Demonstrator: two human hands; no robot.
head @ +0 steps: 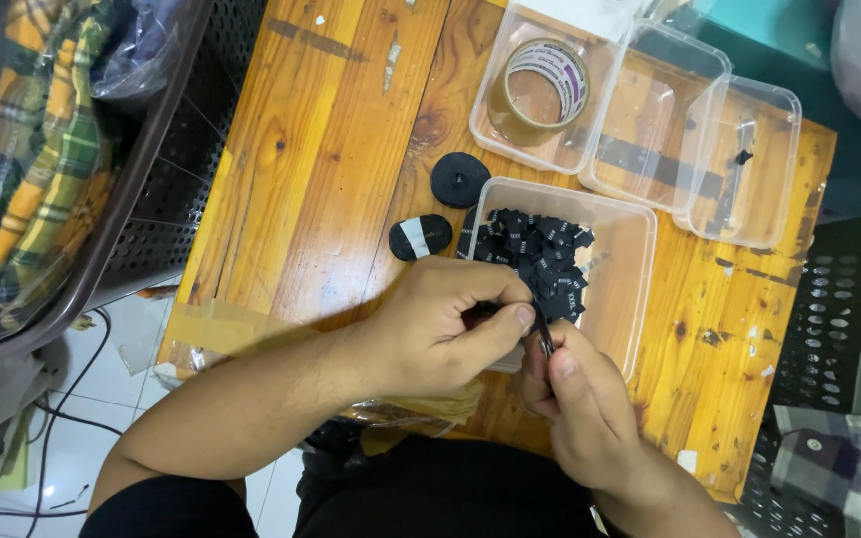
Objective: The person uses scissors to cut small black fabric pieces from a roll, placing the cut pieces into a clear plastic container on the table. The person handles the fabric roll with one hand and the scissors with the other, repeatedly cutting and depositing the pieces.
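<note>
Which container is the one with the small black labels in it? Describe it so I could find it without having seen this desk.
On the wooden table lie four clear plastic tubs. Three sit in an overlapping row along the far edge; the first holds a tape roll. The tub with black labels lies alone nearer the person, just beyond the left hand and right hand, and only it holds a heap of small black pieces.

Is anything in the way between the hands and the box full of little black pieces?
Nothing visible. Both hands, left hand and right hand, pinch a small black piece right at the near rim of the clear box holding the black pieces; the box is open-topped.
</note>
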